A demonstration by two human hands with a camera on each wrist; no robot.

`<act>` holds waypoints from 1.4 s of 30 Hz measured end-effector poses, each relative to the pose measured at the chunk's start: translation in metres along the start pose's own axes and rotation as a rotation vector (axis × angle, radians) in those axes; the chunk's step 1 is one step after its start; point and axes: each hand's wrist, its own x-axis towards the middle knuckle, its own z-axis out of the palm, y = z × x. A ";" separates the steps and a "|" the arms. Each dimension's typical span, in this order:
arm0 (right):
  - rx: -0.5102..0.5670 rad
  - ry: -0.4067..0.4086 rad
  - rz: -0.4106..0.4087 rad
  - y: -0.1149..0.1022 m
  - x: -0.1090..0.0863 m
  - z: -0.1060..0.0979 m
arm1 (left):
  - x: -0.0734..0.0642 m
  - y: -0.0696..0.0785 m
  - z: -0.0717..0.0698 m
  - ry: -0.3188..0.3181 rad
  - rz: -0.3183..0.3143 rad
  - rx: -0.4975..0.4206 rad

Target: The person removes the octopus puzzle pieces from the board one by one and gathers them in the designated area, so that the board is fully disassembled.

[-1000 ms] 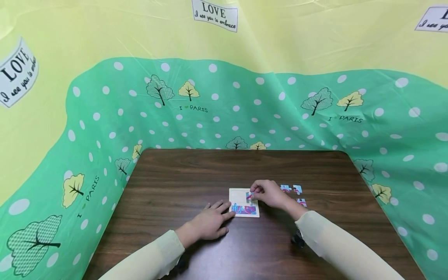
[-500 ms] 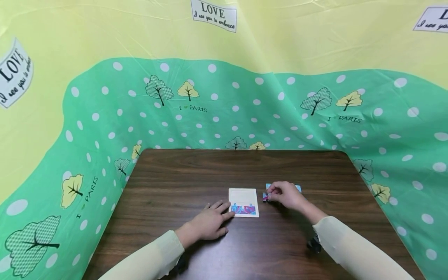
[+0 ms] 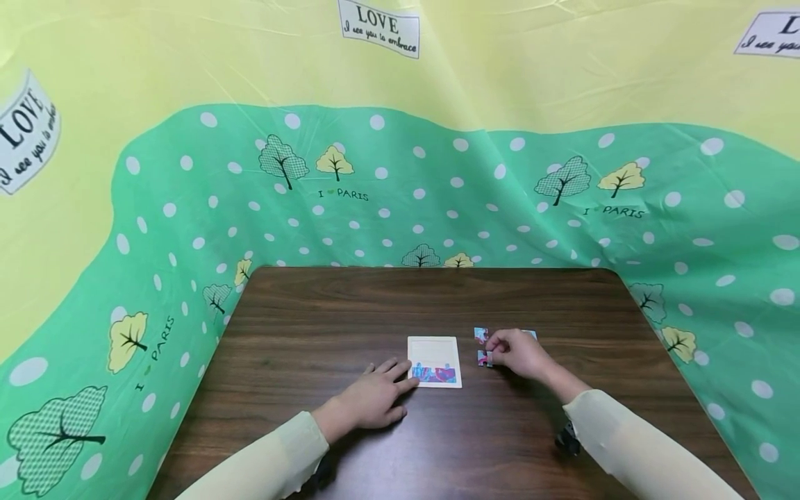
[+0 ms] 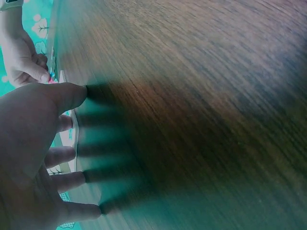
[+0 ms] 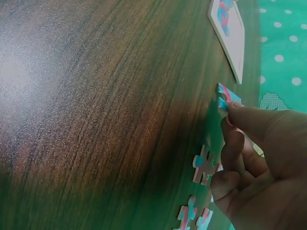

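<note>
A small cream puzzle tray [image 3: 432, 346] lies on the table with joined purple, pink and blue pieces [image 3: 434, 375] along its lower part. Its upper part shows bare backing. My left hand [image 3: 375, 396] rests flat, fingers spread, with the fingertips at the tray's left edge. To the tray's right, my right hand [image 3: 520, 353] pinches a blue and pink puzzle piece [image 5: 223, 98] between thumb and index finger, low over the table. A loose piece [image 3: 480, 335] lies just beyond the fingertips. In the right wrist view, another loose piece [image 5: 204, 166] lies below the thumb.
More loose puzzle pieces [image 5: 187, 212] lie by the right hand, partly hidden behind it in the head view. The dark wooden table [image 3: 325, 305] has a green and yellow printed cloth [image 3: 400, 208] hanging around its back and sides.
My right hand has drawn the pinched piece from over the tray's upper right out to the tray's right side, exposing the bare backing. The left hand has stayed in place.
</note>
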 end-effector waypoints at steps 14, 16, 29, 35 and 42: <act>-0.159 0.009 -0.053 -0.004 -0.001 0.004 | 0.003 -0.003 0.005 0.018 0.003 0.007; -0.163 -0.010 -0.032 -0.004 0.000 0.004 | 0.003 -0.003 0.003 0.003 0.002 0.004; -0.170 -0.042 -0.016 -0.012 0.002 0.000 | 0.006 -0.005 -0.007 0.009 0.048 0.074; -0.155 -0.054 -0.058 -0.030 0.004 -0.001 | 0.008 -0.005 -0.005 0.054 0.062 0.085; -0.099 -0.137 -0.205 -0.048 0.008 0.010 | 0.013 0.005 -0.005 0.093 0.107 0.102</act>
